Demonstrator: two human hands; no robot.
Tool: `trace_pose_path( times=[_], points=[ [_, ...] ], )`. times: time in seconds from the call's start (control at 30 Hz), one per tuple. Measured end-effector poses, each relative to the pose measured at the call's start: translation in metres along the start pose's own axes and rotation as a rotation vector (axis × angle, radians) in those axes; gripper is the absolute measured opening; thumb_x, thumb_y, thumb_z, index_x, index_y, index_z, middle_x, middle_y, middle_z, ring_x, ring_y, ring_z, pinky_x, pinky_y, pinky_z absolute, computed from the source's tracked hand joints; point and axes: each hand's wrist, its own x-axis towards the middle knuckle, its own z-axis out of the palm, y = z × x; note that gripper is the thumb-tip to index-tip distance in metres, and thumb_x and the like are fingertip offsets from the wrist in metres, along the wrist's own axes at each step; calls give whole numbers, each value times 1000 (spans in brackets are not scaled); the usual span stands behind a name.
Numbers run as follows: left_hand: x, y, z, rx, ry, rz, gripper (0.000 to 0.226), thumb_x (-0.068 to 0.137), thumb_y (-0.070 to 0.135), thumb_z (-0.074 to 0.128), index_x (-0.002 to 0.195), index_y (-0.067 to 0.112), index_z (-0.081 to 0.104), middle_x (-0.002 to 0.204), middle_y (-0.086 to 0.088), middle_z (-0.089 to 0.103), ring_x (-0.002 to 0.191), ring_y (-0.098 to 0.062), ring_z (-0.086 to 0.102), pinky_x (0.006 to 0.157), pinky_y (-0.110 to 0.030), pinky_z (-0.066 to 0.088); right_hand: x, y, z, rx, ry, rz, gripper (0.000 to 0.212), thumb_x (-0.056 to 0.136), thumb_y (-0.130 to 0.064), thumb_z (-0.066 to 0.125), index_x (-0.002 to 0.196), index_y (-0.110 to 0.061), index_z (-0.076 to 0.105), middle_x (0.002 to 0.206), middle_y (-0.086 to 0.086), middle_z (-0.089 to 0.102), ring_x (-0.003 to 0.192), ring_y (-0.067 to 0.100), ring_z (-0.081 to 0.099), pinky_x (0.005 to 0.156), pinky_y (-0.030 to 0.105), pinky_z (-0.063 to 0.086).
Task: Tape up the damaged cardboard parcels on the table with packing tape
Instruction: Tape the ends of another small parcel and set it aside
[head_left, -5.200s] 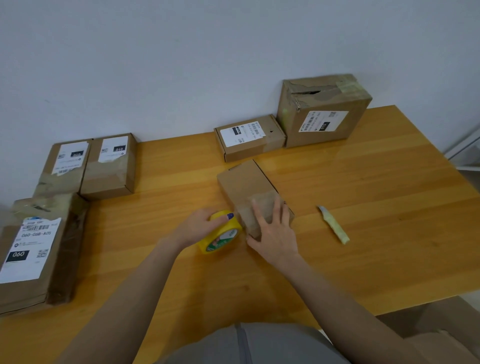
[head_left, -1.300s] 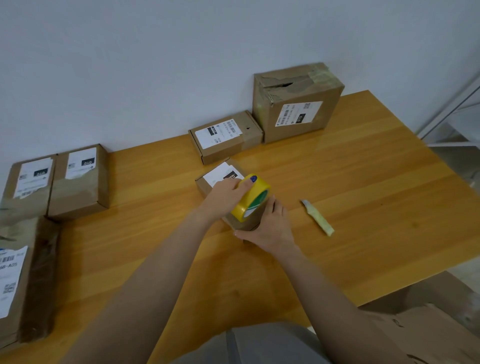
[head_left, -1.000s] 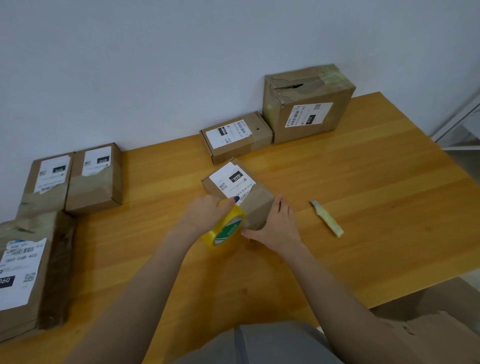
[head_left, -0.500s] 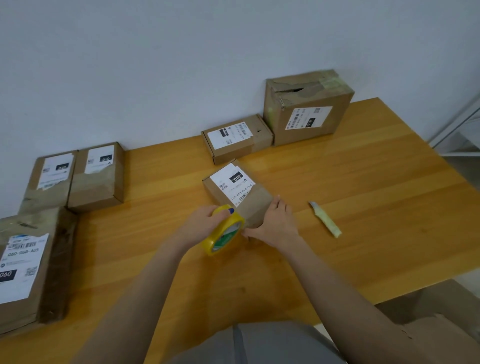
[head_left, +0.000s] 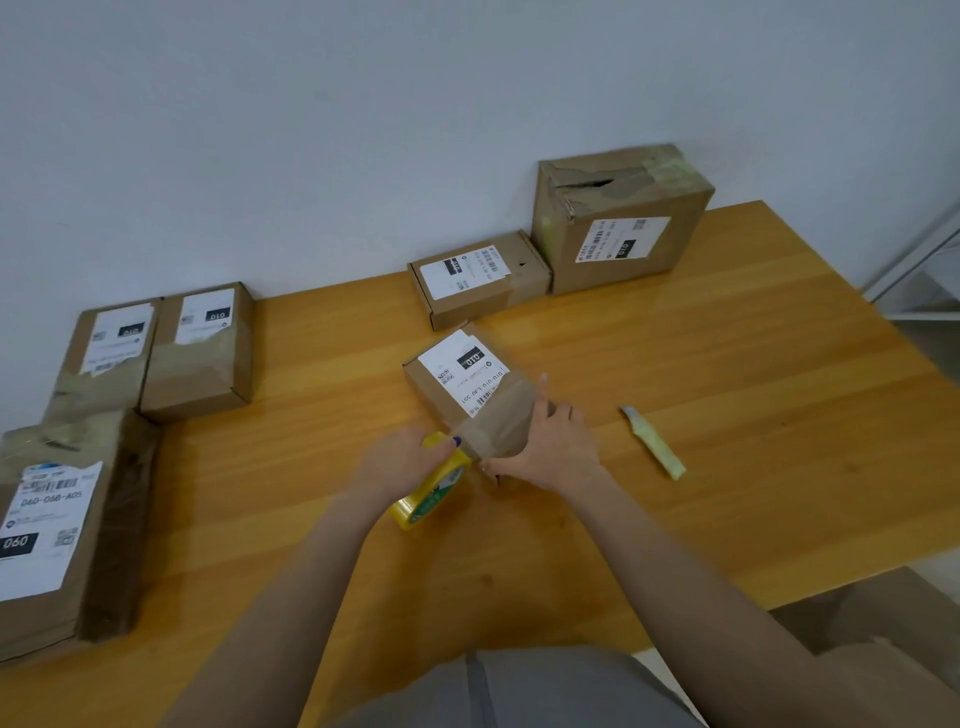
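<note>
Our left hand (head_left: 397, 460) is closed around the yellow roll of packing tape (head_left: 431, 486), thumb on its upper rim, holding it on edge against the near-left corner of the small brown cardboard parcel with the white 010 label (head_left: 470, 387). Our right hand (head_left: 553, 447) lies with fingers spread against that parcel's near-right side, thumb at its near bottom edge, steadying it on the orange wooden table (head_left: 727, 415). A glossy band of clear tape (head_left: 493, 423) covers the parcel's near end.

Right of this parcel, apart from it, lies a pale green utility knife (head_left: 653, 441). Just behind the parcel sits a flat brown box (head_left: 480, 278), touching a tall brown box with a torn top (head_left: 621, 215). Well to the parcel's left stand 2 small taped boxes (head_left: 161, 351) side by side, and nearer us a large brown parcel labelled 060 (head_left: 57, 535).
</note>
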Motion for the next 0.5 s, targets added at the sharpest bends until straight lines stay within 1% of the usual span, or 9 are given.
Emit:
trace_pose_path(
  times=[0.07, 0.13, 0.17, 0.27, 0.33, 0.37, 0.43, 0.47, 0.5],
  points=[
    [0, 1, 2, 20, -7, -10, 35, 97, 46, 41, 81, 17, 52, 95, -11, 64, 75, -21, 52, 53, -28, 33, 2, 1, 1, -58, 4, -12, 139, 61, -90, 51, 150, -11, -21, 139, 24, 40, 124, 35, 41, 101, 43, 35],
    [2, -1, 4, 19, -10, -28, 37, 96, 47, 41, 90, 15, 58, 99, -10, 65, 81, -23, 56, 59, -29, 38, 6, 2, 1, -108, 5, -30, 135, 62, -91, 47, 151, -15, -19, 138, 23, 41, 122, 35, 43, 99, 43, 36],
    [3, -2, 5, 20, -12, -35, 38, 96, 48, 41, 92, 14, 59, 100, -10, 65, 84, -23, 57, 60, -29, 39, 7, 2, 1, -121, -1, -37, 132, 63, -91, 46, 151, -17, -18, 137, 23, 41, 120, 35, 43, 96, 42, 37],
    [6, -4, 6, 11, -23, -44, 38, 95, 49, 40, 91, 16, 58, 100, -10, 66, 87, -25, 60, 60, -29, 39, 6, 2, 3, -107, -24, -48, 123, 66, -89, 45, 152, -25, -15, 133, 21, 39, 115, 32, 40, 79, 37, 38],
    [7, -5, 7, 5, -20, -47, 39, 95, 50, 41, 92, 16, 59, 100, -9, 66, 87, -24, 60, 61, -29, 41, 5, 1, 6, -123, -14, -61, 115, 70, -88, 42, 152, -31, -15, 136, 21, 34, 113, 32, 39, 75, 36, 36],
    [7, -5, 7, 5, -17, -46, 38, 95, 50, 41, 91, 16, 59, 100, -9, 66, 86, -23, 59, 61, -29, 41, 4, 1, 6, -136, -7, -72, 111, 72, -87, 40, 151, -33, -16, 142, 23, 28, 114, 34, 38, 76, 37, 38],
    [7, -4, 7, 8, -15, -46, 38, 95, 49, 41, 90, 16, 58, 100, -9, 65, 85, -23, 58, 62, -29, 40, 3, -1, 9, -156, -2, -101, 103, 76, -85, 35, 150, -36, -17, 155, 23, 3, 118, 37, 37, 80, 38, 40],
    [7, -3, 7, 8, -14, -47, 37, 96, 48, 41, 89, 15, 57, 101, -10, 65, 85, -23, 57, 62, -29, 39, 2, -2, 11, -171, 7, -112, 99, 77, -85, 32, 149, -38, -18, 157, 22, -8, 120, 39, 36, 83, 39, 40],
    [7, -3, 7, 7, -11, -46, 36, 96, 47, 41, 88, 15, 56, 101, -10, 65, 84, -22, 56, 63, -29, 38, 1, -3, 13, -190, 23, -119, 95, 79, -84, 28, 149, -39, -18, 157, 21, -14, 122, 41, 35, 88, 42, 39]
  ],
)
